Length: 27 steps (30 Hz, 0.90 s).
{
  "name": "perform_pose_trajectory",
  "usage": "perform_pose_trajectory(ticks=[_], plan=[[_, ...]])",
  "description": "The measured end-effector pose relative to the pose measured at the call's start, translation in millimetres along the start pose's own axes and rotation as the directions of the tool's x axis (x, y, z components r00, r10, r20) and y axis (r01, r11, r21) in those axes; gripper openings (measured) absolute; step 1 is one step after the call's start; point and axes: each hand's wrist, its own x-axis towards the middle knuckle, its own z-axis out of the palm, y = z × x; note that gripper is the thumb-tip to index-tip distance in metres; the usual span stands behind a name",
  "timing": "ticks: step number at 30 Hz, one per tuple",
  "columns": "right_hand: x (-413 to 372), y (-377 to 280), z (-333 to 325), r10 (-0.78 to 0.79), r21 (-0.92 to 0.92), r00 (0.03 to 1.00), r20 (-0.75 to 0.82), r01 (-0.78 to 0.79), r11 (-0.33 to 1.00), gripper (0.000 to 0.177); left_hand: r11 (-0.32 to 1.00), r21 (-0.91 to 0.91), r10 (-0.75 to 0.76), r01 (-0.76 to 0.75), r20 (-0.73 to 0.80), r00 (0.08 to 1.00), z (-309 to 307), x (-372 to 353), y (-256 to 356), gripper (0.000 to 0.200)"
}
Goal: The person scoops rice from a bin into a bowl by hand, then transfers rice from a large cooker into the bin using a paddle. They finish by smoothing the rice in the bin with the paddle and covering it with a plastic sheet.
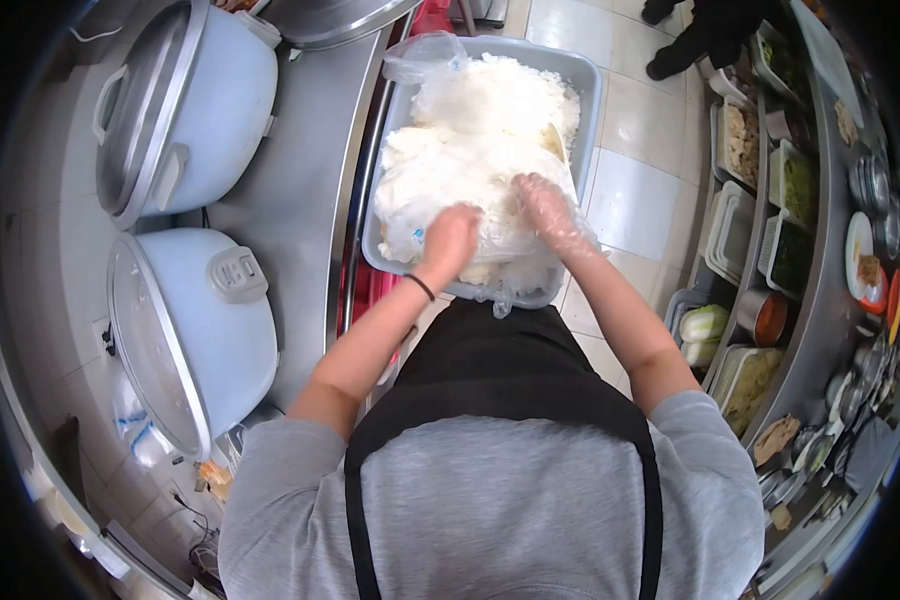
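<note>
A light blue-grey tub (592, 85) holds a heap of white cooked rice (495, 95), with clear plastic bag film (410, 205) over the nearer part. My left hand (452, 240), bare with a black band at the wrist, is closed on the film at the tub's near left. In a clear plastic glove, my right hand (544, 205) bends its fingers down onto the film a little to the right; what its fingertips grip is partly hidden. Beyond the right hand, a pale paddle-like tool (554, 142) is partly sunk in the rice.
Two large rice cookers (215, 110) line the steel counter (305, 130) on my left. A round metal lid (335, 18) lies past them. Along the right, a shelf holds food containers (738, 140) and a cabbage (703, 325). Another person's dark shoes (670, 62) stand on the tiled floor ahead.
</note>
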Motion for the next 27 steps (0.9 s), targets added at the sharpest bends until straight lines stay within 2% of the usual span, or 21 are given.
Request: perform_pose_trajectory(ticks=[1, 2, 3, 4, 5, 6, 7, 8, 9, 10, 12, 14, 16, 17, 19, 21, 22, 23, 24, 26, 27], plan=[[11.0, 5.3, 0.0, 0.199, 0.37, 0.98, -0.01, -0.182, 0.911, 0.018, 0.993, 0.114, 0.025, -0.022, -0.032, 0.999, 0.5, 11.5, -24.8, 0.022], [16.5, 6.1, -2.1, 0.382, 0.682, 0.922, 0.062, -0.319, 0.658, 0.02, 0.973, 0.228, 0.054, -0.04, -0.056, 0.997, -0.8, 20.1, -44.1, 0.029], [24.8, 1.5, -35.6, 0.319, 0.641, 0.947, 0.052, -0.276, 0.716, 0.022, 0.972, 0.231, 0.05, -0.035, -0.061, 0.997, -9.3, 26.8, -48.7, 0.029], [30.6, -0.6, -43.1, 0.311, 0.641, 0.949, 0.049, -0.269, 0.718, 0.022, 0.926, 0.378, 0.033, 0.0, -0.08, 0.996, -21.1, 34.4, -47.5, 0.045], [35.0, -2.5, -46.6, 0.293, 0.509, 0.948, -0.121, -0.195, 0.839, 0.022, 0.858, 0.513, 0.016, 0.038, -0.099, 0.995, -31.7, 39.7, -43.5, 0.062], [38.0, -4.9, -48.7, 0.24, 0.348, 0.929, -0.282, -0.134, 0.928, 0.024, 0.857, 0.513, 0.01, 0.046, -0.105, 0.994, -41.2, 43.2, -38.0, 0.062], [35.6, -1.7, -44.8, 0.062, 0.238, 0.976, -0.21, -0.01, 0.971, 0.028, 0.787, 0.616, -0.059, 0.029, 0.029, 0.998, -51.6, 46.4, -31.8, 0.078], [28.7, -3.7, -43.7, 0.043, 0.24, 0.976, -0.214, 0.01, 0.971, 0.028, 0.707, 0.708, -0.147, 0.0, 0.147, 0.978, -60.2, 49.2, -30.9, 0.095], [15.0, -10.1, -42.8, -0.136, 0.059, 0.989, -0.06, 0.139, 0.988, 0.034, 0.64, 0.766, -0.154, -0.063, 0.208, 0.966, -56.8, 46.8, -42.7, 0.11], [4.0, -15.4, -42.6, -0.29, -0.103, 0.95, 0.118, 0.302, 0.948, 0.041, 0.631, 0.775, -0.18, -0.023, 0.176, 0.968, -58.2, 43.1, -47.0, 0.11], [0.3, -8.3, -41.1, -0.211, 0.15, 0.904, 0.372, 0.165, 0.975, 0.034, 0.697, 0.707, -0.149, -0.119, 0.304, 0.941, -65.8, 39.2, -50.6, 0.1], [10.2, -16.7, -75.0, -0.167, 0.217, 0.937, 0.306, 0.103, 0.971, 0.04, 0.931, 0.343, 0.048, -0.123, 0.219, 0.974, -70.1, 32.5, -56.4, 0.078], [27.4, -13.9, -89.1, -0.168, 0.338, 0.97, 0.175, 0.101, 0.936, 0.042, 0.991, 0.078, 0.102, -0.108, 0.068, 0.992, -92.3, 25.5, -30.4, 0.056], [36.4, -22.1, -101.2, -0.149, 0.377, 0.984, 0.094, 0.103, 0.921, 0.042, 0.992, 0.095, 0.077, -0.08, 0.03, 0.997, -105.8, 21.5, -17.3, 0.056], [53.0, -40.6, -124.8, -0.177, 0.424, 0.984, 0.006, 0.158, 0.892, 0.042, 0.995, -0.035, 0.086, -0.093, -0.172, 0.981, -136.0, 10.0, 5.7, 0.047], [71.7, -61.6, -139.4, -0.078, 0.47, 0.997, 0.008, 0.065, 0.88, 0.041, 0.997, 0.015, 0.073, -0.072, -0.295, 0.953, -172.4, -7.2, 19.3, 0.046], [79.7, -72.9, -143.6, -0.128, 0.48, 0.992, 0.0, 0.112, 0.87, 0.041, 0.996, 0.046, 0.088, -0.076, -0.371, 0.924, -187.6, -16.6, 19.9, 0.044], [86.4, -84.2, -146.6, -0.093, 0.561, 0.995, 0.027, 0.062, 0.826, 0.042, 0.994, 0.047, 0.107, -0.097, -0.504, 0.857, -201.2, -25.4, 14.7, 0.038], [92.3, -95.2, -149.3, -0.057, 0.632, 0.996, 0.063, 0.004, 0.775, 0.043, 0.996, 0.061, 0.091, -0.069, -0.53, 0.843, -216.6, -36.9, 10.1, 0.038], [104.9, -122.3, -149.7, -0.107, 0.681, 0.99, 0.09, 0.017, 0.732, 0.043, 0.999, -0.046, -0.05, 0.028, -0.605, 0.795, -246.5, -63.0, 4.0, 0.034], [111.7, -139.2, -147.4, -0.071, 0.762, 0.995, 0.072, -0.009, 0.647, 0.045, 0.999, -0.019, -0.044, 0.04, -0.618, 0.785, -250.5, -72.6, 0.1, 0.036]])
